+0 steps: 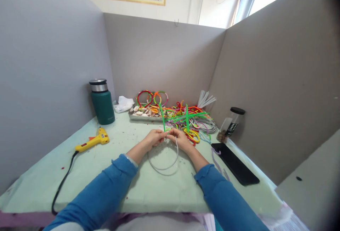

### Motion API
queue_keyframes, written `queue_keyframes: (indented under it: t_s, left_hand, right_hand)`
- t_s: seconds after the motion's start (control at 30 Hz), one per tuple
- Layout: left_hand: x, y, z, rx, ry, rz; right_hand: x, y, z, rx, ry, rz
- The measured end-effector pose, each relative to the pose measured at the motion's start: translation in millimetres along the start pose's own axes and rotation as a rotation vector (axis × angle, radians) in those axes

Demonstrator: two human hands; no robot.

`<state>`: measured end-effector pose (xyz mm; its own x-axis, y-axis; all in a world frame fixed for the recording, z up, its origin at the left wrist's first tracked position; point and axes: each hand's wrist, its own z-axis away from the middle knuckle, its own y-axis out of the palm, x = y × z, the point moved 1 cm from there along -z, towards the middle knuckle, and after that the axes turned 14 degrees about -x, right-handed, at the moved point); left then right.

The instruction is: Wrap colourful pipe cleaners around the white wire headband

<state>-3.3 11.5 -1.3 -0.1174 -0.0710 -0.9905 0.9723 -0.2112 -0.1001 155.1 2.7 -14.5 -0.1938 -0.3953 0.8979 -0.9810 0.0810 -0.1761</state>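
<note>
My left hand (156, 138) and my right hand (180, 139) meet over the middle of the table, fingertips pinched close together. Between them they grip a thin pale grey wire loop (162, 169), which hangs down toward me in a double curve. A bright green pipe cleaner (162, 117) rises upright from the pinch point, its lower end hidden by my fingers. Just beyond my right hand lies a heap of coloured pipe cleaners (186, 117), mostly green, red, yellow and grey.
Behind my hands stands a metal tray (147, 118) of shells, with wrapped rings (145, 98) on it. A yellow glue gun (92, 141) and a green bottle (103, 105) are at left. White glue sticks (205, 100), a clear jar (231, 124) and a black phone (235, 163) are at right.
</note>
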Motion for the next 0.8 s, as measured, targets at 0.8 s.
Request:
queue_keyframes:
  t_s: [0.8]
  left_hand:
    - [-3.0, 3.4, 1.3, -0.044, 0.091, 0.018]
  right_hand:
    - [-2.5, -1.9, -2.7, -0.08, 0.057, -0.02]
